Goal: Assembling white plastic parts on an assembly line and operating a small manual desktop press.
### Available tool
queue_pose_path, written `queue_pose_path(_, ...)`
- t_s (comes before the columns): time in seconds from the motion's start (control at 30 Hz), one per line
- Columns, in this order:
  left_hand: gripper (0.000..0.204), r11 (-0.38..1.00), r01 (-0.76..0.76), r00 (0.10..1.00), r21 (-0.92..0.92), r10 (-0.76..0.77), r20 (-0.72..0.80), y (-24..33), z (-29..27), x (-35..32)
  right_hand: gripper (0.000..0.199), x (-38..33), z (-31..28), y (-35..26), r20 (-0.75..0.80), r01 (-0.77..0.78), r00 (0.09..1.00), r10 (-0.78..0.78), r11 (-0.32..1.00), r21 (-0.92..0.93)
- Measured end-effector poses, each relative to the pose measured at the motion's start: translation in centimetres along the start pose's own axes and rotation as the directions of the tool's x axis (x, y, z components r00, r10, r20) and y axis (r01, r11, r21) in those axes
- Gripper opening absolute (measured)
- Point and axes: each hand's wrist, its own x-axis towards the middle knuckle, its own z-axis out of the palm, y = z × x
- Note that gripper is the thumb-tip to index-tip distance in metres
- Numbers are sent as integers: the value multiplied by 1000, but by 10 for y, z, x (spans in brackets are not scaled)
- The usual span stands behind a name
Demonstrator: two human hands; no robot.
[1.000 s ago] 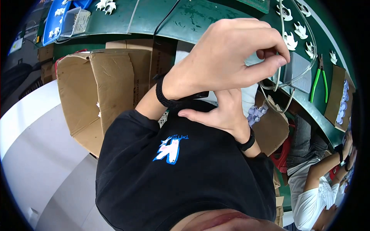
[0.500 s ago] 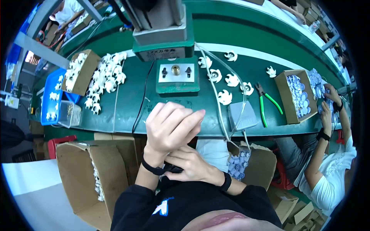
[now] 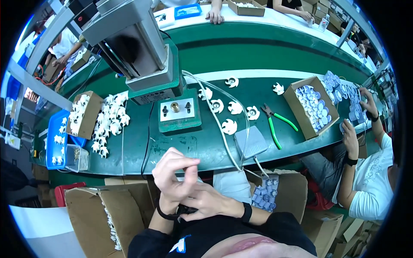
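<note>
My left hand (image 3: 174, 174) is raised in front of the bench edge, its fingers loosely bent and apart, with nothing seen in them. A black wristband (image 3: 165, 213) circles my left wrist. Across that wrist lies my right hand (image 3: 204, 201), its fingers closed on the band's dark, thicker part, which they partly cover. Another black band (image 3: 246, 212) is on my right wrist. Beyond my hands stands a green press (image 3: 180, 124) with a metal plate (image 3: 175, 110) and a brass-coloured round fitting on its base. White finned plastic parts (image 3: 229, 126) lie to its right.
Left are a heap of white parts (image 3: 112, 116), a carton (image 3: 91, 115), a blue tray (image 3: 50, 150) and a clear box (image 3: 81, 159). Right are a grey pedal-like box (image 3: 251, 142), green-handled pliers (image 3: 275, 133) and a carton (image 3: 312, 82) of round grey-white parts. A co-worker (image 3: 365, 172) sits at right.
My view has shifted, so the bench appears lower and more of its far side shows. My left hand has turned, its fingers loosening; my right hand stays on the wristband.
</note>
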Motion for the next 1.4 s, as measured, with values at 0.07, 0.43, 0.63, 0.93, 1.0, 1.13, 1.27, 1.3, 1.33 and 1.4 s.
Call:
queue_pose_path(0.07, 11, 953, -184, 975, 243, 146, 166, -3, -4, -4, 47, 5, -6, -1, 5, 39, 999, -39, 999, 7)
queue_pose_path(0.43, 26, 713, -206, 973, 671, 78, 216, -20, -67, -21, 36, 13, -50, -22, -82, -23, 996, 20, 999, -33)
queue_pose_path(0.63, 35, 312, 361, 927, 879, -227, -300, -70, -179, -40, 8, -36, -151, -24, -519, -196, 850, -94, 857, -476)
queue_pose_path(0.93, 35, 282, 302, 927, 910, -310, -212, -101, -234, -61, 10, -61, -172, 47, -867, -424, 470, 168, 904, -54)
queue_pose_path(1.0, 33, 441, 446, 885, 779, -349, -309, -92, -210, -53, 10, -60, -169, 59, -882, -501, 408, 238, 866, 2)
queue_pose_path(1.13, 29, 566, 539, 838, 624, -430, -334, -69, -159, -32, 10, -64, -170, 64, -880, -553, 429, 205, 830, -76)
queue_pose_path(1.27, 22, 645, 578, 794, 500, -587, -160, -33, -80, -19, 7, -56, -166, 63, -868, -559, 471, 154, 814, -159)
queue_pose_path(1.3, 22, 676, 432, 850, 598, -527, -18, -35, -64, -20, 6, -54, -167, 62, -867, -561, 477, 141, 808, -178)
queue_pose_path(1.33, 22, 692, 266, 873, 671, -468, 137, -42, -50, -18, 6, -54, -166, 62, -868, -560, 477, 142, 810, -176)
queue_pose_path(1.4, 24, 651, 173, 873, 739, -448, 191, -56, -31, -16, 6, -53, -165, 61, -862, -563, 489, 138, 804, -191)
